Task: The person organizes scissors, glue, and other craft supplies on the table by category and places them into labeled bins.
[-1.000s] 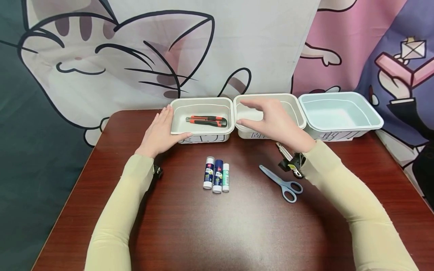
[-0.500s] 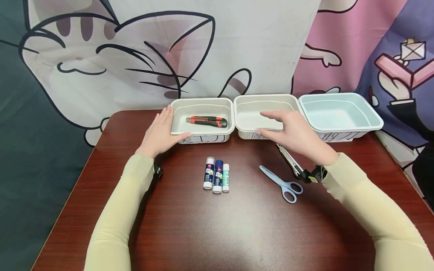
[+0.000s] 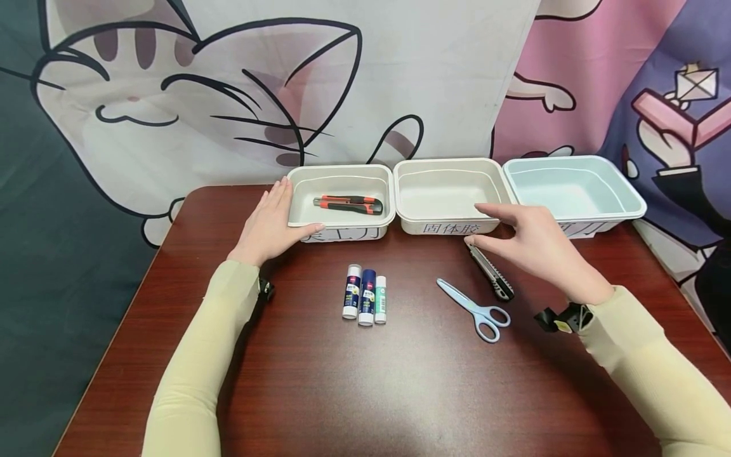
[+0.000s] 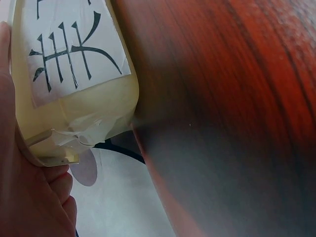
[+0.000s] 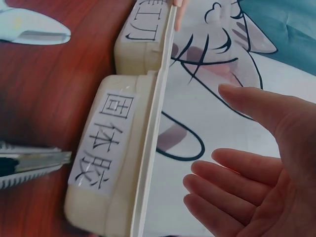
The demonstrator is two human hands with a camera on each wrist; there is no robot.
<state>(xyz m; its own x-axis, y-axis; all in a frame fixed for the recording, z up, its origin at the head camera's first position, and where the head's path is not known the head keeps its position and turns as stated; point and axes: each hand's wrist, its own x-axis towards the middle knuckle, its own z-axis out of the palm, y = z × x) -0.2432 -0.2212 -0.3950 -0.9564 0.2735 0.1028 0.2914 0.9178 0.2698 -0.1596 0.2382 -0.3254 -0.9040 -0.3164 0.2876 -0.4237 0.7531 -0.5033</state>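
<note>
My left hand [image 3: 268,222] rests on the left plastic bin [image 3: 305,184], fingers straight along its left side and thumb on the front rim. Two red-and-black utility knives [image 3: 349,204] lie inside that bin. In the head view my right hand [image 3: 537,244] hovers over the table with thumb and fingers apart, holding nothing. A grey-and-black utility knife [image 3: 491,274] lies on the table just below and left of it. Light-blue scissors [image 3: 464,303] lie beside this knife. The right wrist view has the knife's tip [image 5: 64,157] pointing at the labelled middle bin [image 5: 121,143].
Three glue sticks [image 3: 367,297] lie side by side on the brown table [image 3: 365,387]. Right of the middle bin stands a pale-blue bin [image 3: 571,190]. The bins carry paper labels and stand in a row at the back edge, before a printed curtain [image 3: 445,70].
My right hand has moved rightward and toward me, away from over the middle bin, uncovering its label and the grey knife. My left hand has stayed put.
</note>
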